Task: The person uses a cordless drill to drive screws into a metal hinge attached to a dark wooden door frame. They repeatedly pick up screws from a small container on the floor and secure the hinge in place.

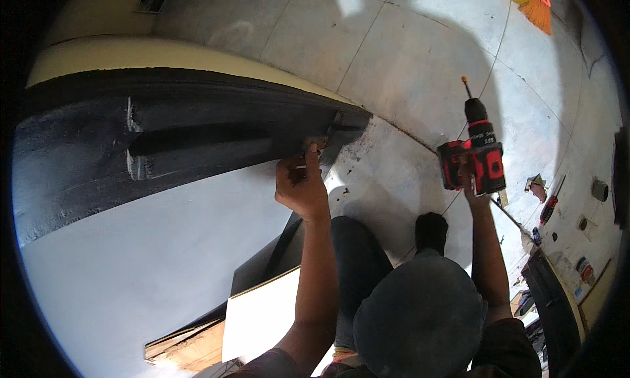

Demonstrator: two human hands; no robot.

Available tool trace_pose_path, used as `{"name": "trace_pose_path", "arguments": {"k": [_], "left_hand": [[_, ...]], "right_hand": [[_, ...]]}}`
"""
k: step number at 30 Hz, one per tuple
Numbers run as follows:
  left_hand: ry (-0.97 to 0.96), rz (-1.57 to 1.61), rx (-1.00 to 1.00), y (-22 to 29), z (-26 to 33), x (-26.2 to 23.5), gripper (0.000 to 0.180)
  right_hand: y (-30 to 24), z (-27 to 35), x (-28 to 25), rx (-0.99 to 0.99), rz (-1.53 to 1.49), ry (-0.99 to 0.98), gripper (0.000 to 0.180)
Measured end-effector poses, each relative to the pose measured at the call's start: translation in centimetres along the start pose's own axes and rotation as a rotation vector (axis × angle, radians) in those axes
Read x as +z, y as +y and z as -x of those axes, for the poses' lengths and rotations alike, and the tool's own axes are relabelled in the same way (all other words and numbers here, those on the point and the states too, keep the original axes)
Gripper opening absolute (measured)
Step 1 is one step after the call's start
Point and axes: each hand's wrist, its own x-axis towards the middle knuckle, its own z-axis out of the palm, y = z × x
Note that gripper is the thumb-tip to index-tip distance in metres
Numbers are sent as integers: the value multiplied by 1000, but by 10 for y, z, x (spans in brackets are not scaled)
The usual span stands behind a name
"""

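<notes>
On a floor of large pale tiles point(308, 30), in strong light crossed by wide shadows, works beside a long black board point(79, 155). Along the far side of this board, a cream-coloured panel point(164, 55); along the near side, a smooth panel of pale grey point(138, 260).

With the left hand point(303, 191), reaches to the right end of the board and touches there, with a fingertip, a small brownish piece point(317, 143) on the black surface. Has the other fingers curled inward. Cannot tell pinching from only pressing at this piece.

With the right hand point(468, 176), firmly grasps the handle of a red-and-black drill point(482, 145). Holds it well apart from the board, to the right, with the gold-tipped bit point(466, 88) directed away from the body.

Near the lower edge, a dark foot point(431, 233) on the tiles. At lower left, a white board point(261, 315) just beside some broken-looking wood point(187, 348).

On the floor at right, a screwdriver with red-and-black handle point(548, 209), near to a torn packet point(537, 188) and a dark, short cylinder point(600, 189). At upper right, a broom with yellow and orange bristles point(535, 14).
</notes>
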Motion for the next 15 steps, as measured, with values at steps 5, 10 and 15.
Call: {"name": "trace_pose_path", "arguments": {"k": [5, 10, 15], "left_hand": [[26, -24, 34, 4, -6, 4, 24], [-13, -28, 31, 3, -6, 2, 24], [-49, 34, 67, -4, -6, 2, 22]], "right_hand": [[48, -13, -47, -124, 293, 222, 39], [30, -15, -78, 198, 47, 214, 28], [9, -19, -76, 253, -112, 294, 25]]}}
